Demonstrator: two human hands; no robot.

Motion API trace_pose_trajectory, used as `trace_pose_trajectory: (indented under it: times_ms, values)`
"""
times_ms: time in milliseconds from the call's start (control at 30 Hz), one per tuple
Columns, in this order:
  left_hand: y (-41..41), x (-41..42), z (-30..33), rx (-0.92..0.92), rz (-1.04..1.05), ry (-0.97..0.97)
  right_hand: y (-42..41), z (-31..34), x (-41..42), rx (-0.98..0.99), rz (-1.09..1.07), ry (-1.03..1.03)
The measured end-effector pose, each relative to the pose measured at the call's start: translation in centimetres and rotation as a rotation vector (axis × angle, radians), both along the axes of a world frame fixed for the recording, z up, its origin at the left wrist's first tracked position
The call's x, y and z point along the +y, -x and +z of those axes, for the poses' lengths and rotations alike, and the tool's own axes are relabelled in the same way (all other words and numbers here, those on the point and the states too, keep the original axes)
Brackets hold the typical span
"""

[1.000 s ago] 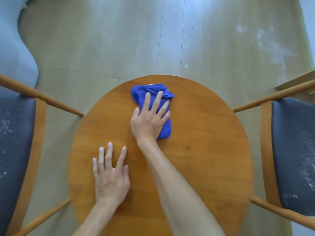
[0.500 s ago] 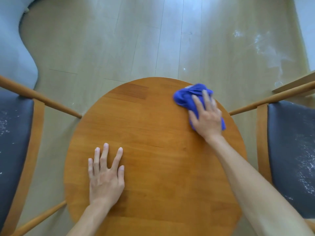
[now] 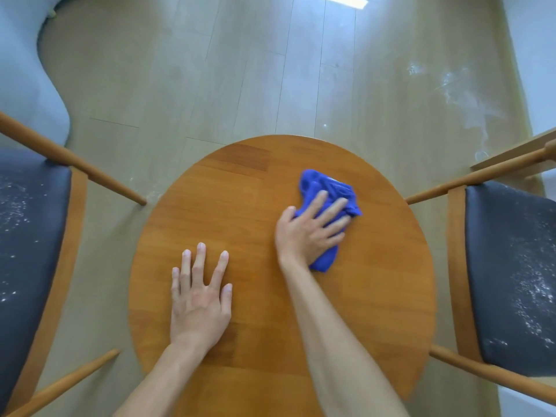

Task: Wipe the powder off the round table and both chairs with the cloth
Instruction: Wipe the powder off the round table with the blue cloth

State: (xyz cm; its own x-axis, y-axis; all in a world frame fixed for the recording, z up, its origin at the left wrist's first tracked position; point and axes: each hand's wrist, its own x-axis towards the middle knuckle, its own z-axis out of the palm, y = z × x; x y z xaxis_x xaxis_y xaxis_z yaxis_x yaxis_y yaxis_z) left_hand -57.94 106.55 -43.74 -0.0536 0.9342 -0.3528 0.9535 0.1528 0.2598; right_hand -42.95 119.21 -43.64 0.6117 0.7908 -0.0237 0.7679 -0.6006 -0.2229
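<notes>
Honey-brown wood fills the head view: a round desk (image 3: 240, 191) seen from above, a person's two bare forearms reaching onto it from the near edge. The right hand (image 3: 310, 233) lies palm down on a crumpled blue cloth (image 3: 326, 188), fingers straight and spread, angled toward the far right, pressing the cloth flat against the top. The cloth sits right of centre in the far half of the desk, bunched beyond the fingertips and showing again below the heel of the hand; bare wood separates it from the rim on every side. The left hand (image 3: 200, 299) rests flat on the near left part of the top, fingers extended and fanned, holding nothing, well apart from the cloth. The left chair (image 3: 27, 236) and the right chair (image 3: 511, 272) flank the desk, their dark seats flecked with white powder (image 3: 538, 293); their wooden arms point toward the rim, with strips of pale plank floor (image 3: 210, 70) between. Faint white smears mark the floor at far right.
</notes>
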Motion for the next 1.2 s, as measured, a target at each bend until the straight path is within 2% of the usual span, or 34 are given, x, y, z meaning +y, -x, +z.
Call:
trace_pose_trajectory:
  times_ms: [100, 167, 300, 367, 467, 633, 767, 867, 933, 1100, 1200]
  values:
    - [0.3, 0.2, 0.5, 0.023, -0.047, -0.013, 5.9, -0.1, -1.4, -0.032, 0.423, -0.015]
    - [0.8, 0.2, 0.5, 0.042, -0.055, -0.023, 6.1, -0.5, -2.3, -0.033, 0.740, -0.062]
    - [1.4, -0.2, 0.4, 0.074, -0.045, -0.044, -0.9, -0.6, -2.9, -0.101, 1.357, -0.130]
    - [1.3, -0.2, 0.3, 0.074, -0.048, -0.046, -6.0, -0.7, -3.6, -0.163, 1.435, -0.110]
    - [1.0, -0.2, 0.1, 0.054, -0.040, -0.046, -13.7, -0.9, -5.9, -0.175, 1.174, -0.125]
    - [0.6, 0.0, 0.4, 0.041, -0.027, -0.040, -21.3, -0.5, -12.3, -0.217, 0.455, -0.013]
    - [0.8, 0.3, 0.9, -0.011, -0.024, -0.048, -18.8, -0.9, -16.2, -0.156, -0.037, 0.061]
    - [1.9, 0.4, 1.0, -0.082, -0.018, -0.039, -13.7, -0.9, -14.8, -0.078, -0.328, 0.046]
    - [2.7, 0.4, 1.2, -0.143, -0.020, -0.044, -9.8, -0.6, -13.2, -0.050, -0.343, 0.056]
    - [4.3, -0.1, 1.9, -0.298, 0.001, -0.077, 0.1, -0.2, -11.8, -0.087, 0.002, 0.061]
    - [5.2, 0.3, 2.2, -0.388, 0.105, -0.115, 6.3, -0.1, -12.8, -0.021, 0.194, 0.037]
